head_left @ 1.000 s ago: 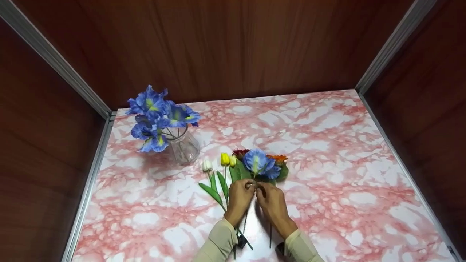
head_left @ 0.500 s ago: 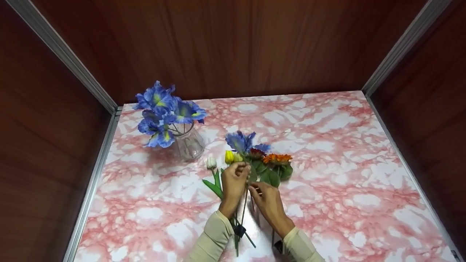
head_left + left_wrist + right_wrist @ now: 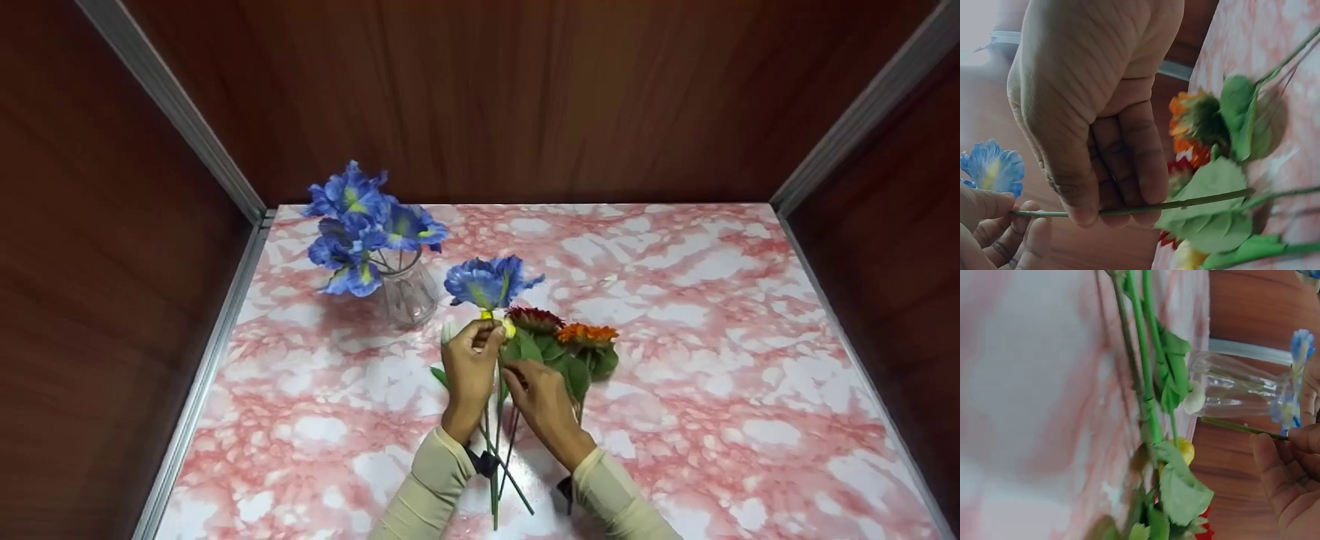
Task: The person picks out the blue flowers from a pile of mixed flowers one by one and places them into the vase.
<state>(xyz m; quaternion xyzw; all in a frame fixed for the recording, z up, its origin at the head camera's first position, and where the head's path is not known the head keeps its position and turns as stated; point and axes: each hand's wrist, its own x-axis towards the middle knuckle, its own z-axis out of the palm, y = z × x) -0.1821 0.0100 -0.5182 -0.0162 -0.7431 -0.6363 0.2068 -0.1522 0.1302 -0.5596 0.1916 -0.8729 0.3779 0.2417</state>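
A blue iris (image 3: 487,283) is held up over the table, its bloom pointing away from the person. My left hand (image 3: 471,367) pinches its stem (image 3: 1202,201) just below the bloom. Lower down, my right hand (image 3: 544,397) pinches the same stem between thumb and fingers, as the left wrist view shows. The stem's cut end sticks out free past the fingers. Under the hands lie yellow tulips (image 3: 510,328) and a white tulip (image 3: 448,332), partly hidden by the left hand. Next to the right hand lie a dark red flower (image 3: 535,319) and an orange flower (image 3: 589,334) with broad leaves.
A clear glass vase (image 3: 411,300) holding several blue irises (image 3: 351,217) stands at the back left. Loose stems (image 3: 495,491) run toward the front edge. Brown panels (image 3: 525,97) enclose the pink and white table (image 3: 690,360) at the back and sides.
The blue iris has moved up and left, off the red and orange flowers. Both hands have shifted with it, the left one farther forward. The head view has turned slightly left.
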